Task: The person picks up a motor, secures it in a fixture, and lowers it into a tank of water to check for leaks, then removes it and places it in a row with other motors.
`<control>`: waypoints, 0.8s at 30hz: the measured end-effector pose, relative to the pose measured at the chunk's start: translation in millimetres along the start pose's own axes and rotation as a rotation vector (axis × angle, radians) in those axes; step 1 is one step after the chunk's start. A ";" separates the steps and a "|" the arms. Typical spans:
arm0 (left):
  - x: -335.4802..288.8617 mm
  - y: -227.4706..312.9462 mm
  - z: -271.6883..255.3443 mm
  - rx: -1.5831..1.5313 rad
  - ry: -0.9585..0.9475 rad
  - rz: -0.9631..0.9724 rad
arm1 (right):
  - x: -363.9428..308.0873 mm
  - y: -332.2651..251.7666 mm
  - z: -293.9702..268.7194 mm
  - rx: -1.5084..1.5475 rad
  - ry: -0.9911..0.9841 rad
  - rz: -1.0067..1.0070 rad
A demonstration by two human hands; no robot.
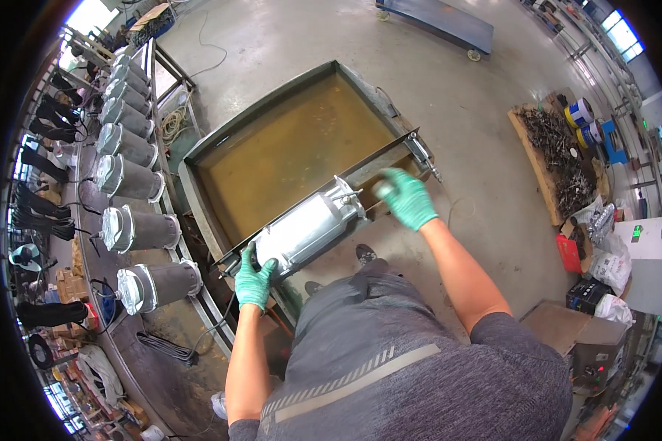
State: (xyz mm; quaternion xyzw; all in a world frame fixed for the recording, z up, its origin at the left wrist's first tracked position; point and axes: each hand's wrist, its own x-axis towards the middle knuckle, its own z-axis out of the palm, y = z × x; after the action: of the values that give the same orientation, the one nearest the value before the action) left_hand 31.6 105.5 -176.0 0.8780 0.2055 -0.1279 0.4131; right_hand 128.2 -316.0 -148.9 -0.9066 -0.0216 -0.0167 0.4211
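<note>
A silver cylindrical metal housing [305, 229], with a flanged end carrying studs, lies on its side along the near edge of a metal tank [198, 192]. Brownish liquid [294, 147] fills the tank. My left hand [254, 283], in a green glove, grips the housing's left end, thumb on top. Just beyond the flanged end, my gloved right hand [408, 198] is held apart from the housing. Its fingers are curled around a small greyish thing, slightly blurred, whose kind I cannot make out.
Several similar grey housings [152, 287] stand in a row on the left bench [143, 382], with a coiled black cable [165, 348] nearby. A blue cart [441, 22] is at the far side. On the right are a wooden pallet [529, 154] of dark metal parts and some tubs [579, 112].
</note>
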 end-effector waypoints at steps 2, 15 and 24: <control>-0.4 0.5 2.3 -0.092 -0.016 0.031 | 12.1 77.8 -8.9 -0.184 0.329 0.147; -0.8 14.7 6.3 0.065 0.022 -0.050 | 159.2 146.6 -8.0 -0.094 0.153 0.566; -7.5 14.7 5.7 0.234 0.080 0.001 | 57.9 -60.2 -17.2 -0.057 -0.194 -0.056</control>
State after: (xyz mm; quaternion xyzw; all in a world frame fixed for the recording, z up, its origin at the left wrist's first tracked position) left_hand 31.5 90.7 -166.8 0.9246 0.2050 -0.1159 0.2993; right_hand 182.6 -289.0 -89.0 -0.9146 -0.0873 0.0586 0.3906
